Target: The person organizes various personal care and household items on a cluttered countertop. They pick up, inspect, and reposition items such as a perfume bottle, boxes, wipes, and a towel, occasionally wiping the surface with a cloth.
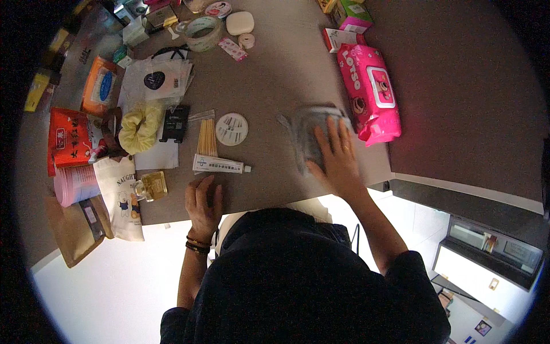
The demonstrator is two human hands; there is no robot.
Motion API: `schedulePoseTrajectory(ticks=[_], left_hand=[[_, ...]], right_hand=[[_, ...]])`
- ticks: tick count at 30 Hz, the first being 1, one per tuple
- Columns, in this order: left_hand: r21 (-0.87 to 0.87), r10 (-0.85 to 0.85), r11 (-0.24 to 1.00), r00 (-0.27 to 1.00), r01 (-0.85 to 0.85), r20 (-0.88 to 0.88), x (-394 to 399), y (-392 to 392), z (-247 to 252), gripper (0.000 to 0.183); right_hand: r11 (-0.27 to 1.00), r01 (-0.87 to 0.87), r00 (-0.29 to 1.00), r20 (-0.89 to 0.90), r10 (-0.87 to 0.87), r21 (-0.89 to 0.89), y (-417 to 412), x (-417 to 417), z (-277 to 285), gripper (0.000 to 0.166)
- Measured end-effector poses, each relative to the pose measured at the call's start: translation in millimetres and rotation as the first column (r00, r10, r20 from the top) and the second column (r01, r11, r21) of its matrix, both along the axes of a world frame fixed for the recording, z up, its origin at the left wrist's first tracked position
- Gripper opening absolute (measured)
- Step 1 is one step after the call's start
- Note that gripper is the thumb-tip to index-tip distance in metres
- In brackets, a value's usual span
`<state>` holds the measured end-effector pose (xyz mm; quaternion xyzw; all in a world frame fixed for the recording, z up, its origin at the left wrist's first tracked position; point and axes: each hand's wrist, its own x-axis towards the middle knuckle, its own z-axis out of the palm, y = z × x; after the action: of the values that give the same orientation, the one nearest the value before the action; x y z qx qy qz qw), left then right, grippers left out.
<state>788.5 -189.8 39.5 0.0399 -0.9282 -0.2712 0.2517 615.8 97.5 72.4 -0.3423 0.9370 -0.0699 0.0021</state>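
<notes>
My right hand (339,161) lies flat with fingers apart on a folded grey cloth (310,129), both blurred by motion. It does not visibly grip the cloth. At the table's front edge rests my left hand (203,202), fingers loosely bent and thumb apart, with nothing seen in it. Just beyond those fingertips is a white ointment tube (219,164) with printed writing. The tube lies across the lower end of a clear bag of thin wooden sticks (207,135). A round white case of needles (232,129) sits beside the bag.
Right of the cloth lies a pink wet-wipe pack (369,92), near a raised table border. On the left crowd a yellow scrunchie (139,129), a perfume bottle (153,186), a printed cloth pouch (120,198) and an orange tissue pack (99,86). Clear tape (203,34) lies farther back.
</notes>
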Motion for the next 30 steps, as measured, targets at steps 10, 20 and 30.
schedulePoseTrajectory(ticks=[10,20,30], left_hand=[[-0.022,-0.032,0.999,0.999,0.032,0.008,-2.3,0.9,-2.9,0.028],[0.011,-0.038,0.999,0.999,0.037,0.029,0.0,0.2,3.8,0.029],[0.055,-0.075,0.996,0.997,0.075,0.001,1.5,7.5,6.2,0.028]], right_hand=[[0.998,0.059,0.998,0.004,-0.059,0.016,-9.5,43.5,9.8,0.074],[0.937,0.35,0.934,-0.065,-0.35,-0.011,66.6,64.7,3.6,0.068],[0.998,0.057,0.998,0.005,-0.057,0.021,-43.8,35.9,1.4,0.066]])
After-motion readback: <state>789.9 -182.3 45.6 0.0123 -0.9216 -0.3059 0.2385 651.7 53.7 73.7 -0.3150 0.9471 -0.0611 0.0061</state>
